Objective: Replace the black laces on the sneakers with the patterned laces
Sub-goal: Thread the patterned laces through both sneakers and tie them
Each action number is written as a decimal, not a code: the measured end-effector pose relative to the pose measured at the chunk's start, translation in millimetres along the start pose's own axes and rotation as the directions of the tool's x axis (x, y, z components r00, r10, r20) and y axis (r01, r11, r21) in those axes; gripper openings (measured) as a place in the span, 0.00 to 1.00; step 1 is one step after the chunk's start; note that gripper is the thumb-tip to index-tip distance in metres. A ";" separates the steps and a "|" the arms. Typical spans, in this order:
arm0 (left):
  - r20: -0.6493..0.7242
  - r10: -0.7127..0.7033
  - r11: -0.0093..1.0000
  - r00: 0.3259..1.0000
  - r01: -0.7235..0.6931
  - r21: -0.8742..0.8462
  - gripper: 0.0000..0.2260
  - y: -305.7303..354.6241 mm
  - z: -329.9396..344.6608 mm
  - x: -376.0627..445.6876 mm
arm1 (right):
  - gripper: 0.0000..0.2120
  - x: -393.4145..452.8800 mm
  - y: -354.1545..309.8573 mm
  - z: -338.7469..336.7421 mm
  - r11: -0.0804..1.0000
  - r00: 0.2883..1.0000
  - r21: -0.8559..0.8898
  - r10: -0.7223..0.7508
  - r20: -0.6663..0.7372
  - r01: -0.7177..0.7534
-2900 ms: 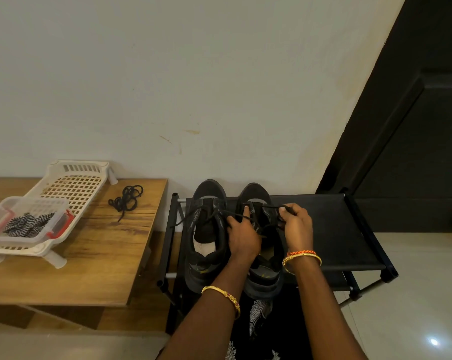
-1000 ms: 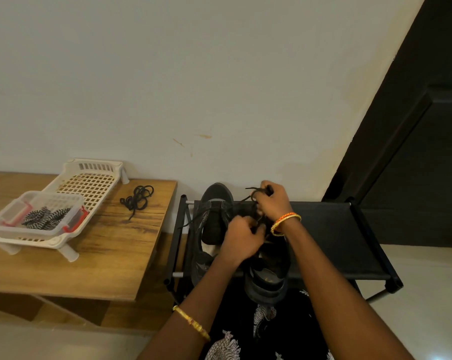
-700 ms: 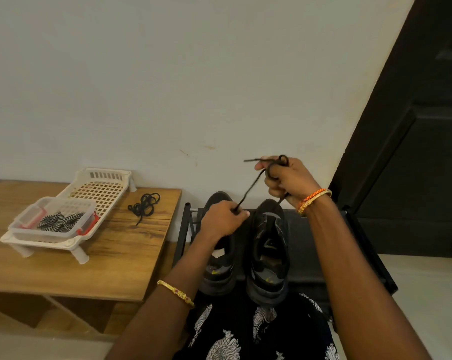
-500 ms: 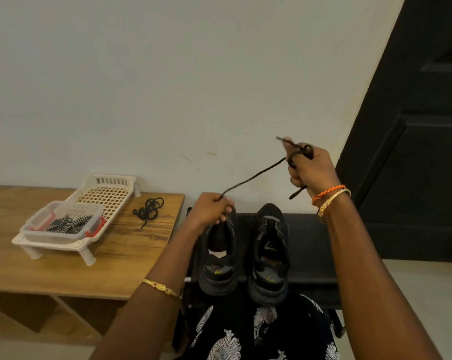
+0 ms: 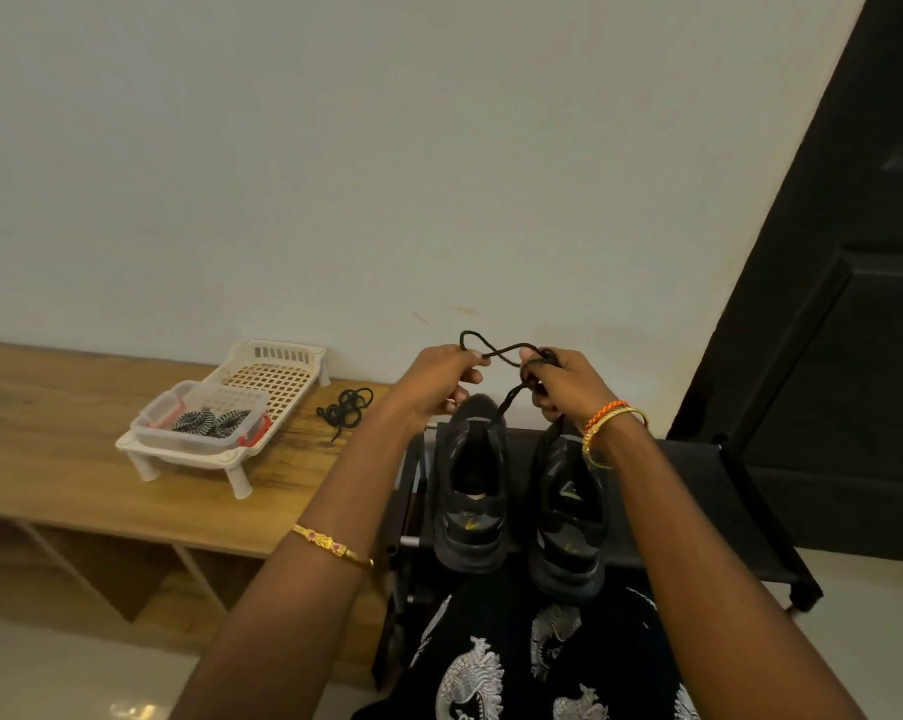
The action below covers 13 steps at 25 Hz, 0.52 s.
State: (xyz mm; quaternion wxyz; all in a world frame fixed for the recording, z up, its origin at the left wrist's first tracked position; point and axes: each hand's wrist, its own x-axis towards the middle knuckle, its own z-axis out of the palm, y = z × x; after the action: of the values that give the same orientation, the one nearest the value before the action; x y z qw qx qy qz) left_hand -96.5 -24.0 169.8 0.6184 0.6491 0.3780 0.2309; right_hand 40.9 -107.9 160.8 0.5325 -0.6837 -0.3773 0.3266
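Two black sneakers, the left sneaker (image 5: 471, 491) and the right sneaker (image 5: 569, 517), stand side by side on a black shoe rack (image 5: 699, 491), with no laces visible in them. Above them both hands hold one black lace (image 5: 496, 350). My left hand (image 5: 439, 381) pinches one part of it. My right hand (image 5: 569, 387) grips the bunched rest, and a loop arches between the hands. Another black lace (image 5: 346, 410) lies coiled on the wooden table (image 5: 75, 459). The patterned laces (image 5: 205, 422) sit in a clear box (image 5: 200, 423).
The clear box with red clips rests on a white lattice tray (image 5: 278, 376) on the wooden table to the left. A pale wall is close behind. A dark door (image 5: 828, 330) stands at the right. My patterned black clothing (image 5: 517, 662) fills the bottom edge.
The lace has come free of the right sneaker. My hands, spread apart with the lace taut half a second ago, have come together above the sneakers and the lace now loops between them.
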 end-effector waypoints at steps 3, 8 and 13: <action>-0.100 -0.087 0.996 0.991 0.087 -0.008 0.08 -34.1 -22.7 -6.3 | 0.11 16.6 -5.2 29.9 0.992 0.997 0.108 0.073 -0.002 -0.072; -0.655 -0.008 0.998 0.756 0.048 0.043 0.05 -94.4 -90.9 -12.8 | 0.12 71.8 -17.0 116.7 0.988 0.975 0.038 0.139 0.176 -0.147; -0.931 -0.006 0.995 0.366 0.097 0.031 0.16 -144.8 -166.0 -9.0 | 0.08 147.5 -13.3 202.5 0.980 0.960 -0.079 0.195 0.201 -0.183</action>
State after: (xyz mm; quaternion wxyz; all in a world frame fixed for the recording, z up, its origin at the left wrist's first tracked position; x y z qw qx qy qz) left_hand -259.0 66.0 51.1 0.2791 0.4192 0.6893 0.5208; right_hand -59.1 119.1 122.6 0.4360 -0.6944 -0.3733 0.4340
